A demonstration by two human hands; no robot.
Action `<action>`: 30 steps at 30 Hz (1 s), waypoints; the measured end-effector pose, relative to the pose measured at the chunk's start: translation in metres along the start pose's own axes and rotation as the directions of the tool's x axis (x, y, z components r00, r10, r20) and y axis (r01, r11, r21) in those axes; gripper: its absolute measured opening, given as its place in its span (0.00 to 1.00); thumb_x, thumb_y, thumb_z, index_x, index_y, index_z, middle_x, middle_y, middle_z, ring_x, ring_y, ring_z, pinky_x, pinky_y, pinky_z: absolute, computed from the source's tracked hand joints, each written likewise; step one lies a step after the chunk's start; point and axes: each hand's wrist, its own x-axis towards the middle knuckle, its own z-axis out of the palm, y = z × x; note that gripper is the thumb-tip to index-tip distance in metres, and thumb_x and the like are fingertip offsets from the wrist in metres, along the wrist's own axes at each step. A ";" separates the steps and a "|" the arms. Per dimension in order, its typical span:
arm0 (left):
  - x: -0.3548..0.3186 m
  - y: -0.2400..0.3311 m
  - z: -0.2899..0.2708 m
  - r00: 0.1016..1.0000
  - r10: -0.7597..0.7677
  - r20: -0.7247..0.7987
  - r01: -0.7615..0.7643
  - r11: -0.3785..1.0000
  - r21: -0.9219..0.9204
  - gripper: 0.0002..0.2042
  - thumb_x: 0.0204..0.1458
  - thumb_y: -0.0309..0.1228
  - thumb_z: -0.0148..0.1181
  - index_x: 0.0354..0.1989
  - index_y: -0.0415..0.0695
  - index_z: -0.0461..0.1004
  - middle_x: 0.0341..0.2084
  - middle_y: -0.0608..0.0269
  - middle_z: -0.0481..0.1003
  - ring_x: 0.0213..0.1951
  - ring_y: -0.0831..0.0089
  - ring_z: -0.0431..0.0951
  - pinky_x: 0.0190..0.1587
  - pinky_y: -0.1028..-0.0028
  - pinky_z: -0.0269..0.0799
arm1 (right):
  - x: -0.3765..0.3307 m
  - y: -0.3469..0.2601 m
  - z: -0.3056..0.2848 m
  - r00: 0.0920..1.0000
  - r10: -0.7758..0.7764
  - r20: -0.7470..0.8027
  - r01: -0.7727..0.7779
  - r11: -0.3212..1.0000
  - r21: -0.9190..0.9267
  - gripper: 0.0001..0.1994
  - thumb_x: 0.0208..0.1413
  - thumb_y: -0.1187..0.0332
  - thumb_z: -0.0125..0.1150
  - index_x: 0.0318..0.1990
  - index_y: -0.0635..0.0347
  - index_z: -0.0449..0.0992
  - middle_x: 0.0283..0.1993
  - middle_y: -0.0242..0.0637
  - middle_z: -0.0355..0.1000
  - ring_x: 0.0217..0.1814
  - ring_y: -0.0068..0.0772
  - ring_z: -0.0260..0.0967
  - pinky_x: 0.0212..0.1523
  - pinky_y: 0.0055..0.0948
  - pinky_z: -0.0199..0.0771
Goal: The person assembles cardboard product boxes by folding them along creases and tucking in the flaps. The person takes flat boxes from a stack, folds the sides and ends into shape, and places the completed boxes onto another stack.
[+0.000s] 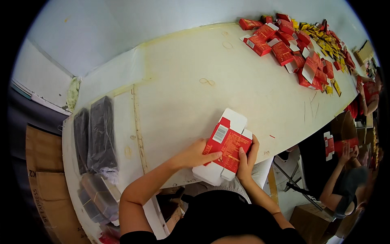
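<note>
Between my two hands is a red and white cardboard box (pixel 230 149), its white end flaps standing out at the top and bottom. A barcode label shows near its upper end. My left hand (pixel 202 153) grips the left side, thumb across the printed face. On the right side my right hand (pixel 248 159) holds it, thumb on the front and fingers wrapped behind the edge. The box is tilted, just over the table's near edge.
A heap of red boxes (pixel 281 52) and small yellow packets (pixel 328 42) covers the far right of the white table (pixel 174 93). Dark wrapped bundles (pixel 101 132) and clear plastic containers (pixel 99 195) lie at left. Co-workers sit at right, one holding a red box (pixel 347 149).
</note>
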 end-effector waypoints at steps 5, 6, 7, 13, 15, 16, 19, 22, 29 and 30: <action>-0.009 0.009 0.012 0.977 -0.090 -0.196 0.011 0.927 -0.374 0.26 0.51 0.39 0.61 0.52 0.35 0.64 0.42 0.56 0.73 0.40 0.73 0.74 0.41 0.74 0.72 | -0.001 -0.014 -0.002 0.976 0.216 0.013 -0.197 0.861 0.469 0.28 0.50 0.73 0.52 0.60 0.67 0.54 0.59 0.46 0.57 0.61 0.36 0.55 0.63 0.34 0.51; -0.014 0.015 0.011 0.964 -0.188 -0.186 0.080 0.877 -0.474 0.27 0.50 0.39 0.62 0.54 0.35 0.62 0.44 0.55 0.72 0.43 0.73 0.74 0.44 0.73 0.71 | -0.002 -0.017 -0.001 0.985 0.171 -0.013 -0.142 0.854 0.501 0.28 0.50 0.72 0.52 0.60 0.67 0.55 0.58 0.45 0.58 0.61 0.36 0.55 0.63 0.34 0.51; -0.015 0.016 0.015 0.975 -0.105 -0.197 0.016 0.912 -0.409 0.30 0.49 0.39 0.63 0.56 0.35 0.60 0.46 0.55 0.71 0.45 0.71 0.73 0.47 0.72 0.69 | -0.003 -0.019 0.002 0.991 0.127 -0.038 -0.088 0.843 0.531 0.27 0.50 0.71 0.53 0.59 0.68 0.56 0.58 0.45 0.59 0.61 0.36 0.56 0.63 0.34 0.51; -0.027 -0.013 0.030 0.883 0.152 -0.445 -0.171 0.985 -0.003 0.42 0.38 0.41 0.71 0.60 0.35 0.54 0.49 0.50 0.68 0.52 0.62 0.69 0.56 0.67 0.62 | -0.006 -0.030 0.005 0.991 -0.091 -0.095 0.113 0.960 0.257 0.28 0.50 0.61 0.54 0.56 0.69 0.59 0.57 0.47 0.59 0.59 0.39 0.56 0.62 0.37 0.50; -0.028 0.001 0.039 0.867 0.189 -0.462 -0.333 0.908 -0.253 0.42 0.37 0.42 0.71 0.58 0.35 0.56 0.46 0.49 0.70 0.50 0.60 0.70 0.56 0.67 0.62 | 0.000 -0.032 -0.001 0.972 -0.206 -0.110 0.220 0.966 0.132 0.28 0.51 0.61 0.54 0.56 0.70 0.58 0.57 0.50 0.59 0.60 0.42 0.54 0.61 0.39 0.50; -0.029 0.009 0.037 0.888 0.151 -0.434 -0.284 0.923 -0.260 0.44 0.36 0.42 0.72 0.59 0.34 0.54 0.49 0.47 0.67 0.53 0.60 0.67 0.58 0.68 0.59 | 0.010 -0.038 -0.005 0.957 -0.284 -0.056 0.288 0.956 0.063 0.28 0.50 0.67 0.56 0.58 0.67 0.56 0.59 0.51 0.56 0.63 0.45 0.52 0.61 0.42 0.51; -0.037 0.011 0.022 0.914 0.109 -0.392 -0.221 0.942 -0.253 0.43 0.36 0.42 0.72 0.58 0.33 0.55 0.49 0.46 0.67 0.52 0.61 0.68 0.55 0.69 0.61 | 0.053 -0.086 -0.038 0.716 -0.438 0.544 0.615 0.764 -0.195 0.17 0.39 0.77 0.65 0.41 0.55 0.76 0.60 0.52 0.52 0.63 0.50 0.52 0.60 0.42 0.53; -0.043 0.006 0.015 0.933 0.074 -0.351 -0.159 0.963 -0.219 0.38 0.37 0.43 0.71 0.54 0.35 0.60 0.44 0.48 0.71 0.46 0.62 0.72 0.49 0.69 0.67 | 0.062 -0.118 -0.039 0.591 -0.380 0.712 0.746 0.594 -0.303 0.10 0.32 0.76 0.68 0.28 0.55 0.79 0.50 0.46 0.60 0.53 0.48 0.57 0.51 0.43 0.59; -0.045 -0.005 0.019 0.985 0.099 -0.144 -0.102 0.995 -0.015 0.41 0.34 0.50 0.69 0.53 0.33 0.62 0.44 0.44 0.72 0.45 0.59 0.74 0.47 0.66 0.69 | 0.054 -0.120 -0.028 0.075 -0.424 0.902 0.909 0.401 0.113 0.09 0.32 0.70 0.67 0.24 0.56 0.74 0.33 0.34 0.65 0.32 0.36 0.61 0.32 0.35 0.58; -0.041 -0.010 0.020 0.987 0.092 -0.130 -0.091 0.996 0.015 0.41 0.34 0.51 0.69 0.53 0.33 0.62 0.45 0.44 0.71 0.46 0.59 0.74 0.48 0.66 0.68 | 0.051 -0.119 -0.026 0.028 -0.404 0.914 0.920 0.367 0.134 0.09 0.32 0.71 0.66 0.26 0.57 0.74 0.34 0.35 0.65 0.33 0.38 0.61 0.35 0.36 0.59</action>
